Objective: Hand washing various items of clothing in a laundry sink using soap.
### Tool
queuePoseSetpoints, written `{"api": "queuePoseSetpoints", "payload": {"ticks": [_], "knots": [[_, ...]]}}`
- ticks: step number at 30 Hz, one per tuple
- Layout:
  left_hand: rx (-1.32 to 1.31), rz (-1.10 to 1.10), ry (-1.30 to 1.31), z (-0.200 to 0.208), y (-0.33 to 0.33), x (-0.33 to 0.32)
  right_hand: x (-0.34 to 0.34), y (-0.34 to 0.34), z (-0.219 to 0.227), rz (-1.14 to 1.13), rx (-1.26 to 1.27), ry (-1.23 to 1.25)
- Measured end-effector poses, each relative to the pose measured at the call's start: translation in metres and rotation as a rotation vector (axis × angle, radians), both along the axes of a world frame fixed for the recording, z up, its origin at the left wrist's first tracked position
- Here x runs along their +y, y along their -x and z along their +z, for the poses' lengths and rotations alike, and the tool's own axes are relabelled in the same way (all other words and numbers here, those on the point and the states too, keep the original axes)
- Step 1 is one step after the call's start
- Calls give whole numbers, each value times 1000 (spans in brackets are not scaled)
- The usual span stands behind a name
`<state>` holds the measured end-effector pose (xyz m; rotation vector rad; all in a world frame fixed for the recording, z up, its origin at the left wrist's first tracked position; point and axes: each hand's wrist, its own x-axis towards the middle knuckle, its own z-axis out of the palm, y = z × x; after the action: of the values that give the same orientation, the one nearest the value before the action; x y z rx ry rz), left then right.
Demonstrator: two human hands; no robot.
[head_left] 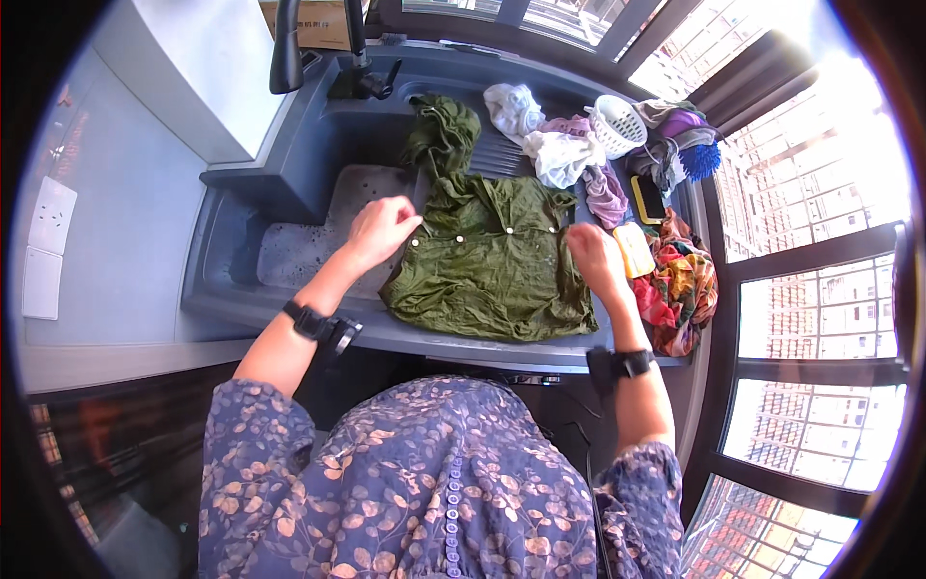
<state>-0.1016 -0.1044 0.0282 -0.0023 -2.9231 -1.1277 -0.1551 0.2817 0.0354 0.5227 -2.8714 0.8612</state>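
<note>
We have the green garment spread, wrinkled, over the front right of the grey sink, 4 pale buttons showing. Our left hand is at its left edge, fingers curled nearly together; can't tell if cloth is pinched. Our right hand is curled at the right edge, fingertips hidden, so grip unclear. Bunched green cloth behind; white basket back right; patterned cloth heaped right.

Two hands and four visible white buttons. Sink, far-right corner: one white basket, one blue bristly item. Far-left corner: one black tap.
</note>
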Motion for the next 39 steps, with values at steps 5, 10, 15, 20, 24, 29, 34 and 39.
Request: {"api": "queuePoseSetpoints", "payload": {"ticks": [5, 10, 15, 20, 24, 29, 34, 39], "knots": [[296, 85, -39, -45, 73, 30, -123, 43, -3, 89, -46, 34], [-104, 160, 169, -23, 90, 54, -173, 67, -34, -88, -150, -182], [117, 2, 300, -20, 53, 40, -160, 79, -31, 53, -116, -68], [417, 68, -114, -12, 16, 67, -157, 73, -19, -9, -107, 409], [2, 151, -693, -30, 21, 75, -158, 46, -5, 87, -221, 653], [-576, 14, -2026, -29, 32, 62, -149, -14, 1, 593, 195, 253], [-519, 350, -1808, -61, 16, 81, -123, -31, 23, 646, 34, 204], [-404, 98, -1579, -36, -15, 91, -109, -1, 12, 347, -42, 197]]}}
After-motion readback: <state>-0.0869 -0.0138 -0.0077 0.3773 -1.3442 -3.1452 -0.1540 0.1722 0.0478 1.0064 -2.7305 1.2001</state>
